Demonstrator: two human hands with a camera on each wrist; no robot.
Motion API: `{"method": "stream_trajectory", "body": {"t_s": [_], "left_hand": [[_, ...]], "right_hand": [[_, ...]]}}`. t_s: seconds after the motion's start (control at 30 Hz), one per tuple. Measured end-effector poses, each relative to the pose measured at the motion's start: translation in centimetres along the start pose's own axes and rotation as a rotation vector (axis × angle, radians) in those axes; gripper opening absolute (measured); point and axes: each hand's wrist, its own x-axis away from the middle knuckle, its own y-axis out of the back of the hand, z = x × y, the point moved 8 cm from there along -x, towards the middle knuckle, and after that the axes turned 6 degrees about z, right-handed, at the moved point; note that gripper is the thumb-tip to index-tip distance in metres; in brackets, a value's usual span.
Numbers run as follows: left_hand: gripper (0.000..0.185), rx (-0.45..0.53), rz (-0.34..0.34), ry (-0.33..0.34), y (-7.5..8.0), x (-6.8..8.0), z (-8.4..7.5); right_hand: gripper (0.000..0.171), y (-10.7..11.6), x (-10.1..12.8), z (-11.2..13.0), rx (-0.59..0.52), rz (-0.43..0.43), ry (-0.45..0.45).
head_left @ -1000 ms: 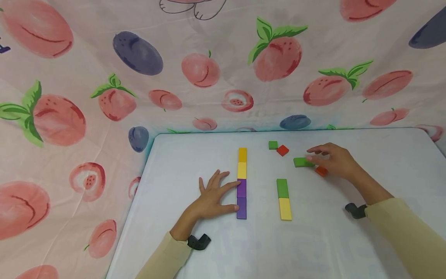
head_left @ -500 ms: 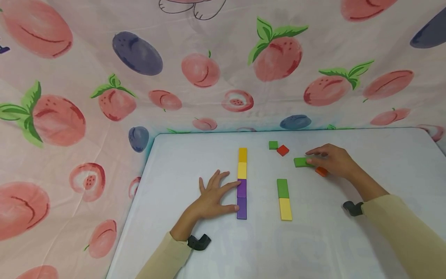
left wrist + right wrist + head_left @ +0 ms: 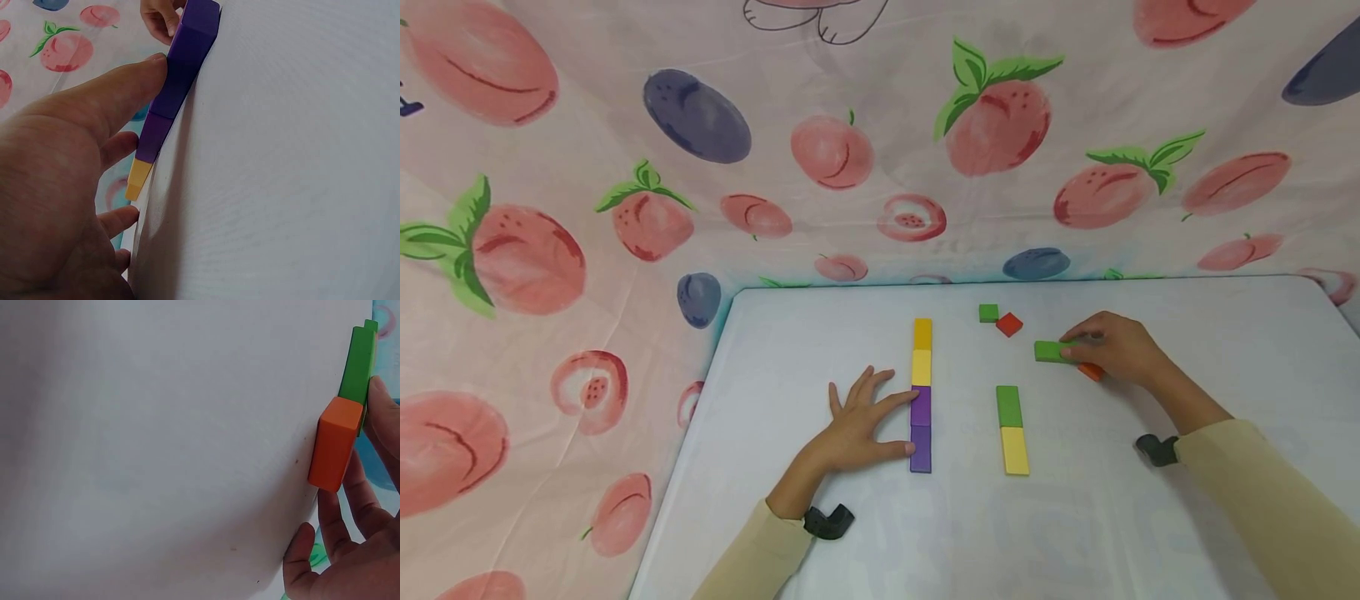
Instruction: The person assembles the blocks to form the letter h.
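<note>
My left hand (image 3: pixel 887 421) lies flat on the white table (image 3: pixel 820 333). Its straight fingers touch the left side of the two purple blocks (image 3: pixel 921 427) at the near end of a column topped by a yellow block (image 3: pixel 921 367) and an orange-yellow block (image 3: pixel 922 333). In the left wrist view the thumb (image 3: pixel 134 81) presses the purple block (image 3: pixel 187 56). At the right, my right hand (image 3: pixel 1077 347) pinches one end of a long green block (image 3: pixel 1048 351). An orange block (image 3: pixel 1092 372) lies right beside it under the fingers. The right wrist view shows the orange block (image 3: pixel 336 450) against the green block (image 3: pixel 357 365).
A second short column, a green block (image 3: pixel 1008 406) over a yellow block (image 3: pixel 1015 450), lies between my hands. A small green block (image 3: pixel 988 312) and a red block (image 3: pixel 1009 324) sit near the far edge. Fruit-print cloth (image 3: pixel 625 208) hangs behind and to the left of the table.
My right hand's fingers have curled down onto the green block's end, covering more of the orange block. The left hand and both columns have stayed in place.
</note>
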Motion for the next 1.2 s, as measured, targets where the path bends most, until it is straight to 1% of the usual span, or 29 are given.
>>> {"method": "stream_trajectory", "body": {"t_s": [0.17, 0.33, 0.47, 0.7, 0.97, 1.2], "left_hand": [[0.075, -0.001, -0.002, -0.006, 0.0, 0.0, 0.0], [0.075, 0.004, -0.003, -0.012, 0.1, 0.0, -0.1], [0.075, 0.004, -0.003, -0.012, 0.1, 0.0, -0.1], [0.075, 0.003, -0.003, -0.009, 0.0, 0.0, 0.0], [0.075, 0.000, -0.003, -0.005, 0.0, 0.0, 0.0], [0.075, -0.004, -0.002, 0.009, -0.1, -0.1, 0.1]], "right_hand": [[0.037, -0.1, 0.0, -0.1, 0.005, -0.002, 0.007], [0.035, -0.1, 0.2, -0.1, 0.014, -0.019, 0.033], [0.037, 0.0, 0.4, 0.0, 0.001, -0.027, 0.047], [0.041, -0.1, 0.6, 0.2, -0.025, -0.025, 0.034], [0.037, 0.2, 0.5, 1.3, -0.025, -0.068, 0.058], [0.033, 0.0, 0.3, 2.9, -0.021, -0.092, 0.114]]}}
